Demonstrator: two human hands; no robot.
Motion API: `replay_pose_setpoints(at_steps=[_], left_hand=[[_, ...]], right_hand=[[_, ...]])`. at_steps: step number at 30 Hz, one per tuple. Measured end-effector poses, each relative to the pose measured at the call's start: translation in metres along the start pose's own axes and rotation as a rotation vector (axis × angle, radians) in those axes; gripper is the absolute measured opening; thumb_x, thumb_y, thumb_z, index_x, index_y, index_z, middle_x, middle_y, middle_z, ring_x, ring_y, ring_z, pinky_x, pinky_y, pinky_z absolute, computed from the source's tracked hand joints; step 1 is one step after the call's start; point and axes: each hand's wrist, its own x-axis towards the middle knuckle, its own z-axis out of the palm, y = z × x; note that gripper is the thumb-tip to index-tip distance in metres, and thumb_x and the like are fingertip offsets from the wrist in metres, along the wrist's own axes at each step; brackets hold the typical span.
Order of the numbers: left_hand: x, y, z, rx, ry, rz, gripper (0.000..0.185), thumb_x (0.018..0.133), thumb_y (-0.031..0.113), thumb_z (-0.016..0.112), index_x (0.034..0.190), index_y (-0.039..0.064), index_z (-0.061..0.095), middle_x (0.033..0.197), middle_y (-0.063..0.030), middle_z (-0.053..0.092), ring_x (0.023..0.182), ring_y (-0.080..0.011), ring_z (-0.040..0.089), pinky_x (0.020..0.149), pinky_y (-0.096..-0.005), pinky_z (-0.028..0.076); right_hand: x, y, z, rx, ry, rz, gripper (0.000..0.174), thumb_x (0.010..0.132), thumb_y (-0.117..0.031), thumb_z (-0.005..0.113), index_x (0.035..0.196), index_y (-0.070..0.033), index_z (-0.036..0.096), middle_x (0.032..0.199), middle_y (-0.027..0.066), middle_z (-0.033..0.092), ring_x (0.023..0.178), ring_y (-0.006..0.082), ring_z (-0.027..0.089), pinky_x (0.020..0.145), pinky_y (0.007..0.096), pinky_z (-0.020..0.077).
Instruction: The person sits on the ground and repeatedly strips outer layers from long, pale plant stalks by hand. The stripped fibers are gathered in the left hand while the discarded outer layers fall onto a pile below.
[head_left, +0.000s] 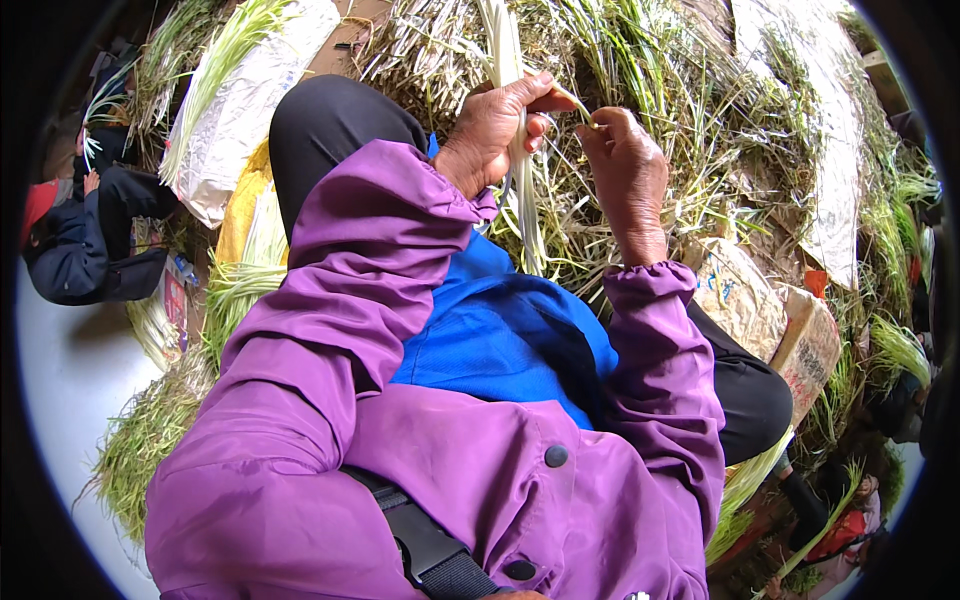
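Observation:
My left hand (499, 124) is closed around a bundle of long pale stalks (527, 217), which looks like blanched garlic chives. The bundle runs from the top edge down past my palm, its lower end hanging over the litter. To its right, my right hand (622, 154) pinches the end of a thin yellowish strand (579, 105) between thumb and fingertips. That strand stretches from the fingers of my left hand. A blue cloth (510, 322) lies across my lap below both hands.
Loose leaves and dry stalks (675, 82) cover the ground ahead. At the upper left, pale green stalks (217, 67) lie on a white woven sack (262, 97). Printed sacks (739, 296) sit by my right knee. One person (90, 232) sits at the left, others at the lower right.

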Motion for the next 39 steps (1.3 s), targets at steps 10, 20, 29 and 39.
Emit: replay_pose_setpoints(at_steps=[10,20,29,39], left_hand=[[0.002,-0.003,-0.002,-0.011,0.010,-0.003,0.016,0.089,0.022,0.057,0.093,0.006,0.056,0.089,-0.0131,0.065,0.051,-0.0059,0.046,0.045,-0.0205,0.041],[0.007,-0.003,-0.002,-0.049,0.031,-0.008,0.016,0.089,0.022,0.057,0.092,0.007,0.056,0.088,-0.0124,0.065,0.051,-0.0056,0.046,0.044,-0.0211,0.039],[0.006,-0.003,-0.003,-0.025,0.019,-0.035,0.017,0.089,0.022,0.058,0.094,0.006,0.055,0.091,-0.0134,0.065,0.051,-0.0053,0.044,0.046,-0.0214,0.039],[0.005,0.002,-0.002,-0.084,0.058,0.030,0.018,0.088,0.022,0.060,0.093,0.006,0.055,0.091,-0.0135,0.065,0.052,-0.0048,0.044,0.047,-0.0206,0.039]], right_hand=[[0.000,0.023,0.006,0.021,0.119,0.020,0.004,0.081,-0.013,0.059,0.079,-0.009,0.058,0.069,0.0103,0.062,0.061,0.0281,0.061,0.058,0.0361,0.0488],[-0.002,0.045,-0.008,0.258,-0.043,0.122,0.024,0.078,-0.018,0.070,0.097,-0.007,0.062,0.093,0.0076,0.065,0.063,0.0145,0.061,0.062,0.0295,0.0500],[-0.004,0.044,0.012,0.411,-0.007,0.151,0.009,0.078,-0.008,0.067,0.086,-0.007,0.063,0.074,0.0054,0.065,0.064,0.0117,0.060,0.060,0.0244,0.0480],[0.002,0.085,0.002,0.504,0.045,0.323,0.003,0.082,-0.008,0.063,0.084,-0.007,0.062,0.072,0.0044,0.064,0.065,0.0099,0.060,0.057,0.0245,0.0490]])
